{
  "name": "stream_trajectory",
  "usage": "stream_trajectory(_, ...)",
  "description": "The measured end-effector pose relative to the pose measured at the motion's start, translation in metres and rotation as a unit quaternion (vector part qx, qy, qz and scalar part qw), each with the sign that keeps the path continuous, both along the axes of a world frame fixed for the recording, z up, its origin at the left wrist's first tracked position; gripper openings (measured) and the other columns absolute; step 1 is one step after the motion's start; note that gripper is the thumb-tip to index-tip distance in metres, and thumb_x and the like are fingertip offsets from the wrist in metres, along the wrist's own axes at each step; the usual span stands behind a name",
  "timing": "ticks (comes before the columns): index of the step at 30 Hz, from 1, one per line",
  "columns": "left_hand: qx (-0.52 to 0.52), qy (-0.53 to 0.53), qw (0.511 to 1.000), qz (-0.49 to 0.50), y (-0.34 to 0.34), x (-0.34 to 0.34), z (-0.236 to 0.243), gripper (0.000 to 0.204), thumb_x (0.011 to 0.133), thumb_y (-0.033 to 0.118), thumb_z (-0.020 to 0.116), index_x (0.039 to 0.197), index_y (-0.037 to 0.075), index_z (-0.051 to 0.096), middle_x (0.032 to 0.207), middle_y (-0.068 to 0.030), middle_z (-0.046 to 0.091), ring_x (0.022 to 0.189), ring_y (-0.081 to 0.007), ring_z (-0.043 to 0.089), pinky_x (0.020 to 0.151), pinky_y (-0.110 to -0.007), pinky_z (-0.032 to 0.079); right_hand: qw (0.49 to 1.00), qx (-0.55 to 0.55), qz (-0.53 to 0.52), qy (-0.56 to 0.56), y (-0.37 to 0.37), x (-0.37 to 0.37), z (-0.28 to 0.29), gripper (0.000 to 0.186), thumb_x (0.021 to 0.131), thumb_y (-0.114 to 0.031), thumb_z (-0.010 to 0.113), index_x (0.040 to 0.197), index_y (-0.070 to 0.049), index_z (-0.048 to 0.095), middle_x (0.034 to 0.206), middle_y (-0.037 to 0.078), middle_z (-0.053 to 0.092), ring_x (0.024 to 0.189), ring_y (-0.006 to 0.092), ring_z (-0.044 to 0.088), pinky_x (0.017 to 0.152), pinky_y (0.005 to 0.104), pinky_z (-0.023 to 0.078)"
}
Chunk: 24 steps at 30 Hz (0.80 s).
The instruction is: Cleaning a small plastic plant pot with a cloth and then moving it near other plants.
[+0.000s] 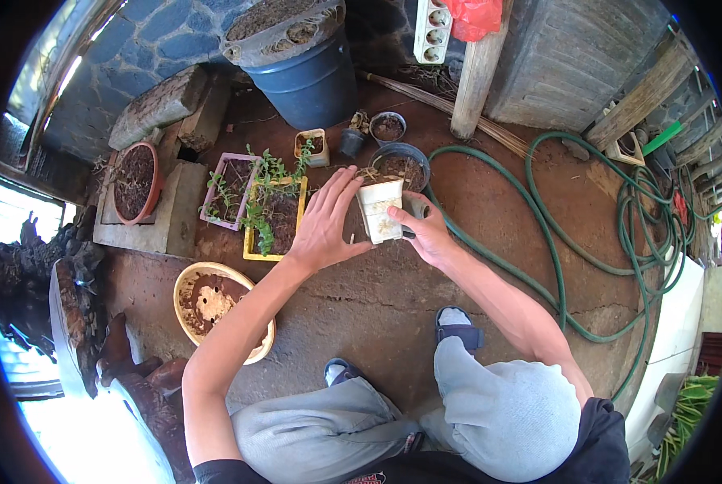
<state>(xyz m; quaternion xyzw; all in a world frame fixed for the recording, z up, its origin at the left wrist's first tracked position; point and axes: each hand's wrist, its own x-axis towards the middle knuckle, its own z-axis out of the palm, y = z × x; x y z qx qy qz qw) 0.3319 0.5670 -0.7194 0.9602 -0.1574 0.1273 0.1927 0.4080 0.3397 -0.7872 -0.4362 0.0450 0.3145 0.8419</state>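
A small white square plant pot [382, 210], stained with dirt, is held up in front of me, tilted, with soil or dry matter at its top rim. My right hand [427, 231] grips it from the right, the thumb across its front face. On the other side my left hand [325, 218] is stretched out flat, fingers extended along the pot's upper left edge; whether the fingertips touch it I cannot tell. Just behind is a dark round pot [420, 156] with soil. Left of my left hand, leafy plants grow in a yellow rectangular planter [303, 194].
A purple planter [208, 211], a beige oval basin [185, 323] and a terracotta pot [154, 194] on concrete blocks lie leftward. Behind stand a large blue bucket [304, 89] and small pots. A green hose [542, 206] coils at right, near a wooden post [475, 89].
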Motion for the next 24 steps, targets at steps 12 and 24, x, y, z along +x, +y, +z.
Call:
stream_trajectory(12,-0.108,0.023,0.991,0.076,0.0,0.007,-0.011,0.13,0.059,0.022,0.1,0.164,0.002,0.026,0.168,-0.0216,0.038,0.152,-0.0414,0.044,0.126,-0.05,0.041,0.994,-0.059,-0.004,-0.087,0.014,-0.002,0.003,0.049,0.099,-0.012,0.082,0.14,0.002,0.059,0.134,0.014,0.07,0.121,0.0206,0.067,0.106,0.0373,0.055)
stream_trajectory(24,-0.11,0.02,0.99,0.082,0.003,0.004,-0.014,0.125,0.059,0.024,0.102,0.16,0.004,0.032,0.168,-0.0189,0.04,0.149,-0.0437,0.046,0.124,-0.051,0.043,0.905,-0.265,-0.013,-0.333,0.023,-0.007,0.032,0.042,0.108,-0.009,0.063,0.149,0.001,0.062,0.142,0.02,0.071,0.132,0.0245,0.067,0.111,0.0357,0.049)
